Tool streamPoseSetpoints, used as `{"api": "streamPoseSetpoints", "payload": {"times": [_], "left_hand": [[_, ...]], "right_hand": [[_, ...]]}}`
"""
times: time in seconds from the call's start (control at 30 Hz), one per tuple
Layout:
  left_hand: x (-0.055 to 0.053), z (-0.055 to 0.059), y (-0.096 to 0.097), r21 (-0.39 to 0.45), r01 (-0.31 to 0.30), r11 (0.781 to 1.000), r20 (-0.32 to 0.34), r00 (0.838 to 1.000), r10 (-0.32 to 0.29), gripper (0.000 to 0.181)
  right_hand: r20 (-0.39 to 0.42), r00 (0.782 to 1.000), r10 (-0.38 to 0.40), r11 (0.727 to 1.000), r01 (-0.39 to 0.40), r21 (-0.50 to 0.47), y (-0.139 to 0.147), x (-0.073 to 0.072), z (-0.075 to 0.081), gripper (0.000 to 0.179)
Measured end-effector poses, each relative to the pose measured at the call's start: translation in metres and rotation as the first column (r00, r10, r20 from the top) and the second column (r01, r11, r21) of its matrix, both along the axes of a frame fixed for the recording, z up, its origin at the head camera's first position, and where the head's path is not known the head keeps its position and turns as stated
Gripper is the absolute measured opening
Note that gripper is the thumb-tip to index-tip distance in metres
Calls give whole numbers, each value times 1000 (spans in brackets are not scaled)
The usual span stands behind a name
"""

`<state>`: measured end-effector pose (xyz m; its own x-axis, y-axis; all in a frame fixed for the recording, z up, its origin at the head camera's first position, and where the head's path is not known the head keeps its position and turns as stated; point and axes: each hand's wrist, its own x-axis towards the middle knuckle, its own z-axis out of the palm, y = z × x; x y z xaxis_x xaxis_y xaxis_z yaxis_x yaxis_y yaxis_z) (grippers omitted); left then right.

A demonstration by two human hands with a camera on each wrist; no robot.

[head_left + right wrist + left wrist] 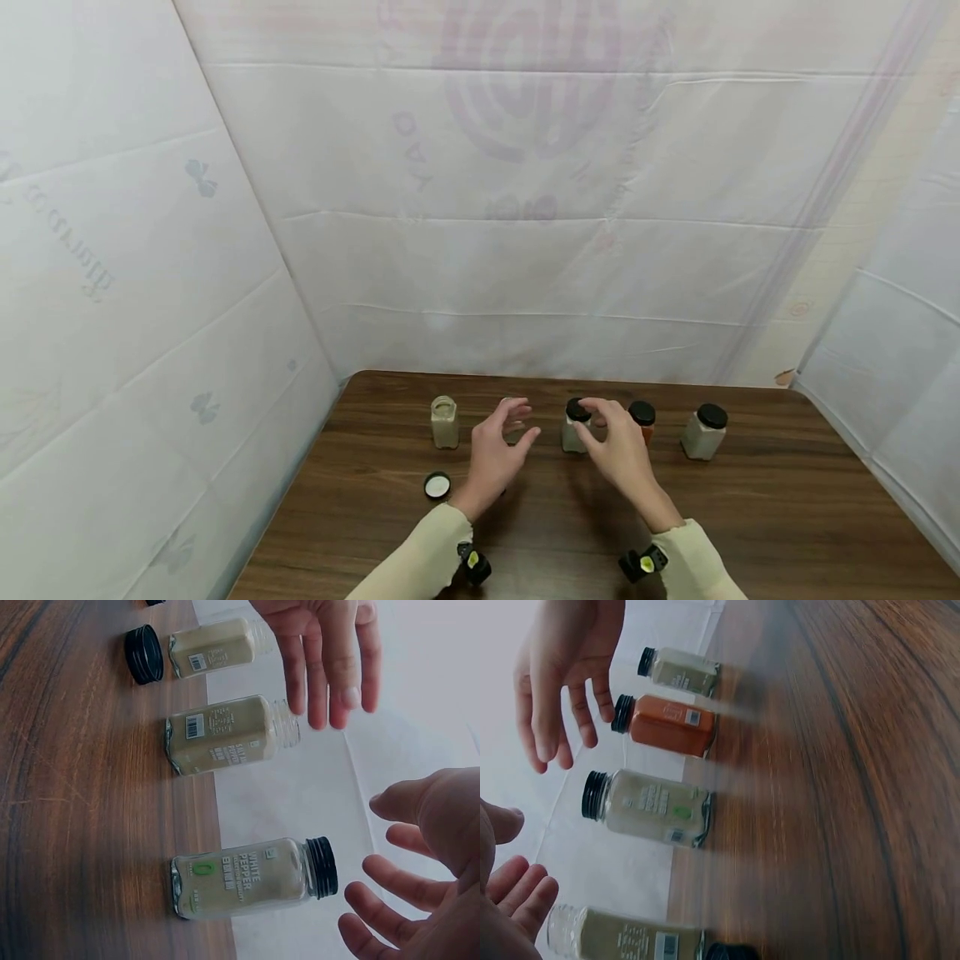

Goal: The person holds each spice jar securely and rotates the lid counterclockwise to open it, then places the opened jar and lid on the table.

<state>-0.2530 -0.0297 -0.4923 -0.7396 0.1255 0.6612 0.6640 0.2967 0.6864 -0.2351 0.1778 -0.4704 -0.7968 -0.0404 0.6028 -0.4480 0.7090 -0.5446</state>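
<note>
Both hands hover over the table with relaxed, parted fingers and hold nothing. The right hand point(618, 450) is nearest the white pepper jar point(240, 879). That jar stands upright with its black lid point(322, 868) on, and a small gap shows between lid and fingers in the right wrist view. Beside an uncapped jar of pale powder point(221, 736), the left hand point(497, 450) hangs with its thumb apart from its fingers; in the head view it mostly hides that jar. Another uncapped jar point(445, 425) stands farther left.
A loose black lid point(437, 486) with a white inside lies front left; another lid point(144, 655) lies by the uncapped jars. To the right stand a capped jar of orange powder point(673, 726) and a capped pale jar point(703, 435). White sheeting point(480, 267) rises behind the wooden table point(750, 517).
</note>
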Motion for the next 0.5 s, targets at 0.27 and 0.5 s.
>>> {"api": "streamPoseSetpoints", "payload": {"times": [0.27,0.5], "left_hand": [[-3,-6,20,-32,64,997,117,991,-60,43],[-7,-15,34,-108,83,991,216,975,-58,49]], "right_hand": [[40,999,-1,1000,1,-10,2,-4,2,40],[85,996,-32,999,32,12,4,-11,-1,48]]}}
